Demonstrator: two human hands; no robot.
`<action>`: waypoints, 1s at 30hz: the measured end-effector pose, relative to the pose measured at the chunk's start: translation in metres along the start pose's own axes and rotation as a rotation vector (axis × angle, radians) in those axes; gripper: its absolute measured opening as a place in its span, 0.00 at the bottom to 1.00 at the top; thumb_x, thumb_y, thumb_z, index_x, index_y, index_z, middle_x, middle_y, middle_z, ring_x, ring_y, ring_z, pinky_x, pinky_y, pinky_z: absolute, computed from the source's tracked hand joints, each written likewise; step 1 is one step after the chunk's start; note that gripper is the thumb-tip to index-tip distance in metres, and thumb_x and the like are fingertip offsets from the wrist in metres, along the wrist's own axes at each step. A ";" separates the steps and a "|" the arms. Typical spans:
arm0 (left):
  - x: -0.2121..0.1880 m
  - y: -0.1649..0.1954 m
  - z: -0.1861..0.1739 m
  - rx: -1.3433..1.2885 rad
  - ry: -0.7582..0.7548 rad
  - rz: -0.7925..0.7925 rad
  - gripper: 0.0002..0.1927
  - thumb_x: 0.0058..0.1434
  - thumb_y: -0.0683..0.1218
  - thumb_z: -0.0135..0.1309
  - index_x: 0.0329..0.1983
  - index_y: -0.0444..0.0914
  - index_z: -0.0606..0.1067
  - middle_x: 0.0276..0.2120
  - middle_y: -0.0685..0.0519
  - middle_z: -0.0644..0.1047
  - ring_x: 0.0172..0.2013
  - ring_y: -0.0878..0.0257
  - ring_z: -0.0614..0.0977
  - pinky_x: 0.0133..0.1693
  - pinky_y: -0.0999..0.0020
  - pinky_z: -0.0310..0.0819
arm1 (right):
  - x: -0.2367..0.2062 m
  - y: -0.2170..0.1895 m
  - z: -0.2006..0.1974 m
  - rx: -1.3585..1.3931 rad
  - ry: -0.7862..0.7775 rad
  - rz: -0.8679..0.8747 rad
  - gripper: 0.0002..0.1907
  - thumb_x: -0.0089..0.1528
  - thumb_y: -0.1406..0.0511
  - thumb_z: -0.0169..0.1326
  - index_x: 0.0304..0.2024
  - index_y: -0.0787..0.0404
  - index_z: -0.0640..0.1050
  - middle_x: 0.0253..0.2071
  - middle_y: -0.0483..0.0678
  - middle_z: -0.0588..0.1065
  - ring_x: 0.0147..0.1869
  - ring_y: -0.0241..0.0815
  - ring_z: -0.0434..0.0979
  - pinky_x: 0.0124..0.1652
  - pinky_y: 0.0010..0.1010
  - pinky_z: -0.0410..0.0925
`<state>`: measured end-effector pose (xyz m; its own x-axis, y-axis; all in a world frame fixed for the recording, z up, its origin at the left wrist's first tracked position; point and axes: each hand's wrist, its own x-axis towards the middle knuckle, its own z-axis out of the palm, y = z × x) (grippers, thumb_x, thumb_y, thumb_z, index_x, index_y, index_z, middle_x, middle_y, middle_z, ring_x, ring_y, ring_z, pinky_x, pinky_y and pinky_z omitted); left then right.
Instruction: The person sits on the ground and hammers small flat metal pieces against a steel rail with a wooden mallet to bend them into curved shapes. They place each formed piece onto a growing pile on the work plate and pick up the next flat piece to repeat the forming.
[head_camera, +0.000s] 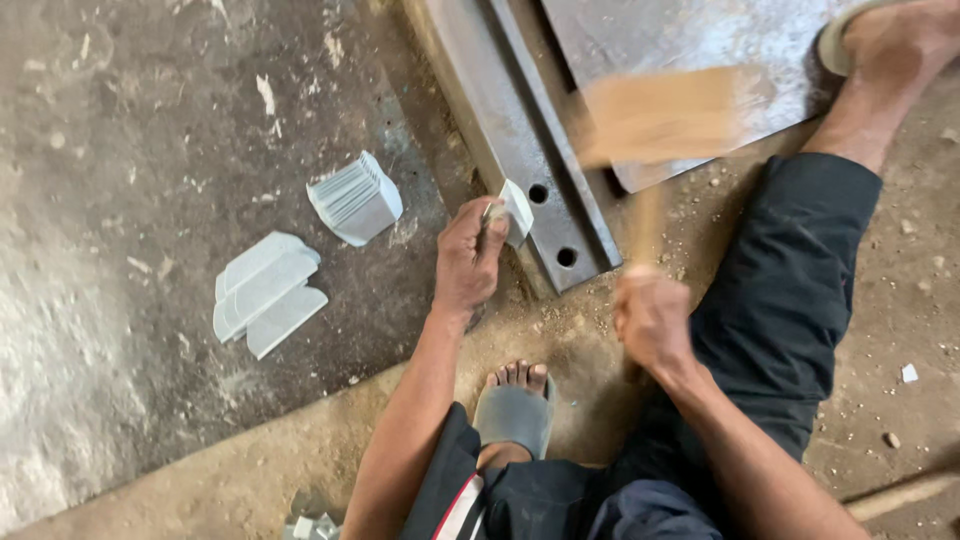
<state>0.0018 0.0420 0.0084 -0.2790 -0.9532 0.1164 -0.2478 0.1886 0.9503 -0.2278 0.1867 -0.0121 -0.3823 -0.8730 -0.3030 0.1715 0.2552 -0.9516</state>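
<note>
Head view looks down at someone sitting on the dirt floor (900, 300), legs spread, working at a heavy steel bar (520, 150) with two holes near its end. Left hand (468, 262) is closed around a small pale sheet-metal piece (517, 210), pinching it upright against the edge of the bar just beside the upper hole. Right hand (652, 320) is wrapped tight round the handle of a wooden mallet (665, 118), whose head is a motion-blurred tan block above the bar, so my read is we're mid-swing in the hammering step, shaping the piece on the bar's edge.

Off to the left on the darker floor patch sit a fanned stack of folded pieces (357, 198) and, well apart from the bar, a few flat blanks (265, 293) overlapping each other.

Next move, I'd guess, needs the blow landing square on the piece while the left fingers stay clear, since they're very near the strike point.
</note>
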 end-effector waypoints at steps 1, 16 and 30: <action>0.002 0.002 -0.001 0.030 0.006 0.090 0.18 0.74 0.54 0.51 0.52 0.35 0.76 0.44 0.50 0.80 0.43 0.61 0.81 0.47 0.65 0.75 | 0.001 0.003 0.002 -0.024 -0.014 0.122 0.16 0.68 0.60 0.44 0.34 0.66 0.73 0.21 0.44 0.68 0.18 0.35 0.65 0.16 0.28 0.59; 0.003 0.003 0.000 0.047 0.013 0.105 0.14 0.74 0.51 0.51 0.48 0.34 0.75 0.44 0.46 0.79 0.44 0.54 0.81 0.50 0.63 0.75 | -0.030 0.024 -0.018 -0.058 -0.096 0.264 0.26 0.73 0.53 0.41 0.27 0.63 0.69 0.19 0.43 0.65 0.18 0.34 0.62 0.19 0.29 0.60; 0.009 0.014 -0.001 0.082 0.005 0.166 0.13 0.72 0.48 0.51 0.47 0.33 0.75 0.45 0.45 0.79 0.46 0.51 0.81 0.50 0.62 0.74 | 0.002 0.009 0.002 0.118 0.102 0.275 0.23 0.72 0.56 0.39 0.26 0.62 0.71 0.17 0.43 0.65 0.14 0.34 0.62 0.15 0.28 0.57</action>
<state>-0.0031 0.0356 0.0232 -0.3180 -0.9085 0.2712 -0.2736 0.3618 0.8912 -0.2254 0.1869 -0.0206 -0.3953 -0.7299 -0.5576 0.3832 0.4206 -0.8223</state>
